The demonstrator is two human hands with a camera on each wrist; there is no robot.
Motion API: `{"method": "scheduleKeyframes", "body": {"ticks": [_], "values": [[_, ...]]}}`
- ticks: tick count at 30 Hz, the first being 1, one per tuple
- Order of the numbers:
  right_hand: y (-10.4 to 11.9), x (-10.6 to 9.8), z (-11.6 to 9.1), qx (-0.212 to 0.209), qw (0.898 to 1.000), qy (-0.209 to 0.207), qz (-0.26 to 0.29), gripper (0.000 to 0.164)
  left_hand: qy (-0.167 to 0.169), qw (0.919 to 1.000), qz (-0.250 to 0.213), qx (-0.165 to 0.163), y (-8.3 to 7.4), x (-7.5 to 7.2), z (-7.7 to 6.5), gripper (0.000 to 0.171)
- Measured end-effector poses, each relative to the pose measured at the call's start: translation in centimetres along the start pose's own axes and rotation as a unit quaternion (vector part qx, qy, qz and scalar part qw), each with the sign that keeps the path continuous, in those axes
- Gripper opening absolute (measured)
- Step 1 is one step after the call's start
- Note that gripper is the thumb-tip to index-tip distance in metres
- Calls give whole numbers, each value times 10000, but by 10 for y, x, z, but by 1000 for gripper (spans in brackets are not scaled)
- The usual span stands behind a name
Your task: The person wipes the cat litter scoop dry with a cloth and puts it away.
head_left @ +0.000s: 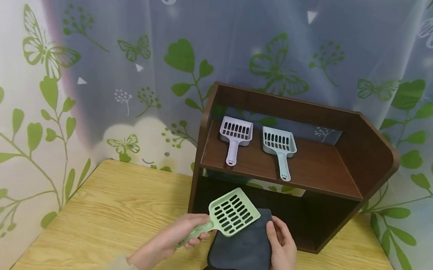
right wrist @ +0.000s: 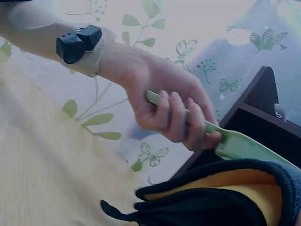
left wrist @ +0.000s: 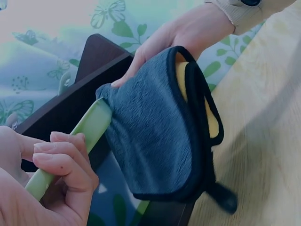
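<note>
My left hand [head_left: 185, 229] grips a light green slotted litter scoop [head_left: 216, 223] by its handle, fingers curled round it. The scoop's head leans over the upper left of a folded dark blue-grey cloth [head_left: 242, 255]. My right hand [head_left: 283, 256] pinches the cloth at its right side, thumb on top. In the left wrist view the cloth [left wrist: 150, 127] shows a black border, yellow inner layers and a black loop at a lower corner; the scoop's edge meets its surface. The right wrist view shows the left hand [right wrist: 171, 110] round the handle and the cloth's yellow folds below.
A dark brown two-level shelf [head_left: 368, 162] stands behind the hands on a wood-grain table [head_left: 135, 202]. On its upper level lie a lavender scoop [head_left: 233, 147] and a pale blue scoop [head_left: 283, 161]. A patterned curtain [head_left: 201, 11] hangs behind and at both sides.
</note>
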State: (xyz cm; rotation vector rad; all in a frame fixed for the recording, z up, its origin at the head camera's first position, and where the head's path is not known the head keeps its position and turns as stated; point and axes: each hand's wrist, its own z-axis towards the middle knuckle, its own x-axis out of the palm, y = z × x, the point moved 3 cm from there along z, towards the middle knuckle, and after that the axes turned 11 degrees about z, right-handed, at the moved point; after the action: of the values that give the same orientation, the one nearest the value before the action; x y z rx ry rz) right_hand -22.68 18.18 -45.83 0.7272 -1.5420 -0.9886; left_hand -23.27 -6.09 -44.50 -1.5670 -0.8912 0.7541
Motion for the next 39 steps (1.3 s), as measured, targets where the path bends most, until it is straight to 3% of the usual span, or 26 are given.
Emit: {"method": "scheduleKeyframes", "body": {"ticks": [8,17,26,31,39], "values": [[-12,9,-11,-98,9985,-449,314,22,-190,9998,-107,-2,2,11,5,36],[-26,21,-26,-75,9992,-220,-326,32,-296,9984,-483,18,-3,17,11,34],[-39,31,-45,-14,10000,-70,5,21,-419,9976,-548,30,-9,26,15,36],[-40,30,-44,9,9996,-225,151,17,-417,9974,-594,35,-9,29,15,34],[-22,17,-27,-174,9982,-548,147,23,-234,9990,-380,-23,-6,27,11,33]]}}
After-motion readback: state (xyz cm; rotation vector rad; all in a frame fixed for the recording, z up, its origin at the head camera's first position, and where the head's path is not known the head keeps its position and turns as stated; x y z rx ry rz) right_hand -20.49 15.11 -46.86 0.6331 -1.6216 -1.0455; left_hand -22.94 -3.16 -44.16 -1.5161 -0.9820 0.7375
